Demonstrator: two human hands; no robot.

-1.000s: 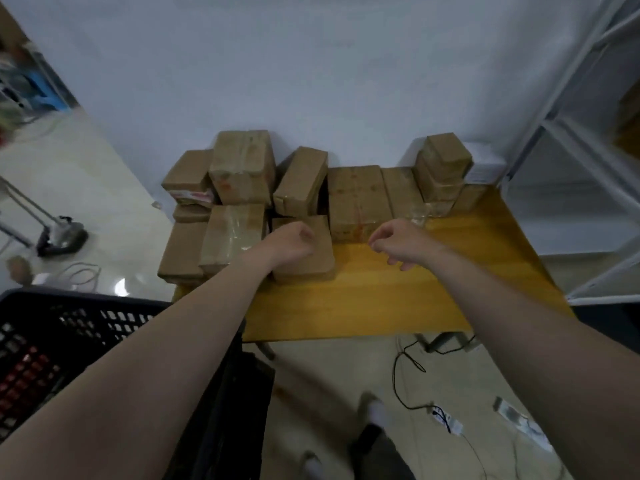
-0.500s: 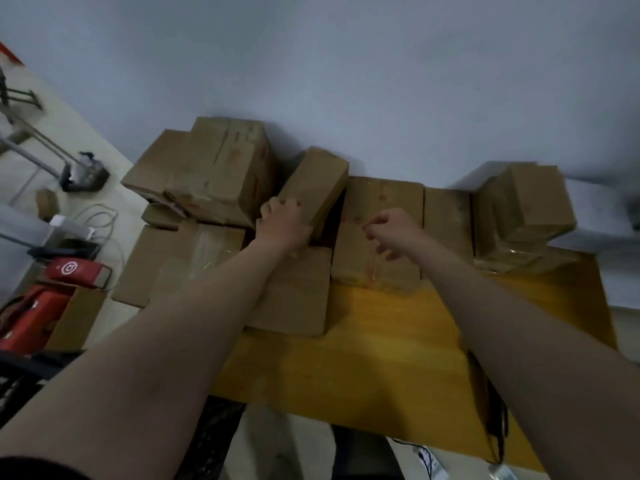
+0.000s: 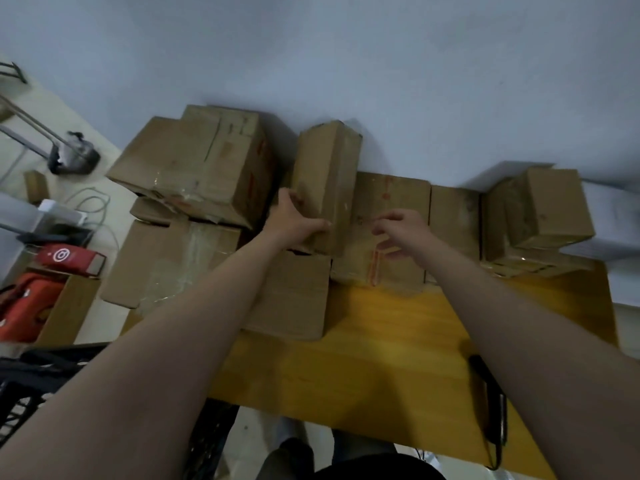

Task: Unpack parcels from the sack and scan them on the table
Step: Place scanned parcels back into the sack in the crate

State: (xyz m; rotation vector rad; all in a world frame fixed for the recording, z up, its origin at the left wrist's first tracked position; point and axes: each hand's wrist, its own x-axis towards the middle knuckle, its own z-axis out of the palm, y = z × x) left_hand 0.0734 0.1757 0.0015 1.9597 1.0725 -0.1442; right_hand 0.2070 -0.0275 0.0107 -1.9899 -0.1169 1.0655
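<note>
Several brown cardboard parcels crowd the back and left of the yellow wooden table (image 3: 374, 358). My left hand (image 3: 294, 220) grips the near end of a tall narrow parcel (image 3: 327, 174) that leans against the wall, thumb on its front face. My right hand (image 3: 398, 226) hovers with loosely curled fingers over a flat parcel (image 3: 391, 202) with red tape marks, holding nothing. A dark hand-held scanner (image 3: 491, 396) lies near the table's front right edge, partly hidden by my right forearm. No sack shows.
A big box stack (image 3: 204, 164) stands at the back left and a smaller stack (image 3: 547, 209) at the back right. A black plastic crate (image 3: 38, 382) sits at the lower left. Red packages (image 3: 65, 258) and cables lie on the floor to the left.
The camera has moved closer to the table. My left hand has closed around the tall narrow parcel's near end. My right hand stays above the flat parcel, its fingers slightly more spread.
</note>
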